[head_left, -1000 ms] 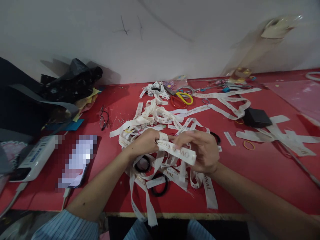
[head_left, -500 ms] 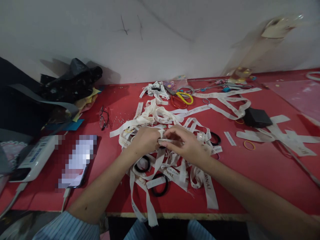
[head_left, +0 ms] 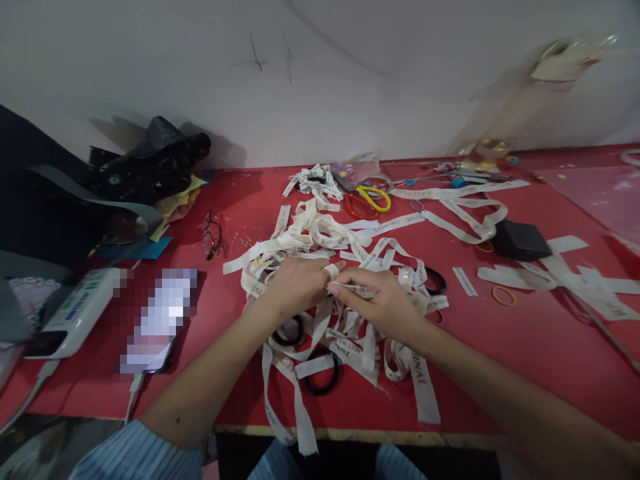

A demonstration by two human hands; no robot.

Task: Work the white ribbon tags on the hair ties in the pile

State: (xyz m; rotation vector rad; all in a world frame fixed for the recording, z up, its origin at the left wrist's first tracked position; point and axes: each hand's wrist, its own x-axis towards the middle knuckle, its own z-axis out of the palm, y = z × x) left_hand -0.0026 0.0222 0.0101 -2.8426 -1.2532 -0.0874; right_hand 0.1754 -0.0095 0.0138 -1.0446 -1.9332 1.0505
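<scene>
My left hand [head_left: 296, 283] and my right hand [head_left: 380, 300] meet over a heap of white printed ribbon strips [head_left: 320, 237] on the red table [head_left: 525, 347]. The left fingers are curled, with a loop of white ribbon [head_left: 331, 271] round one finger. My right hand pinches the same ribbon strip just to the right of that loop. Black hair ties lie under and beside the hands: one black hair tie [head_left: 323, 377] near the front edge, another black hair tie [head_left: 436, 280] by my right hand.
Scissors with yellow and red handles [head_left: 367, 199] lie behind the heap. Glasses [head_left: 211, 235], a phone [head_left: 157, 320] and a white power bank [head_left: 75, 317] lie at left. A black box [head_left: 520, 240], more ribbon strips [head_left: 575, 277] and a rubber band [head_left: 503, 295] lie at right.
My right hand has swung its ribbon strip down and turned palm-down, closing in on my left hand. The ribbon now lies tighter round the left finger.
</scene>
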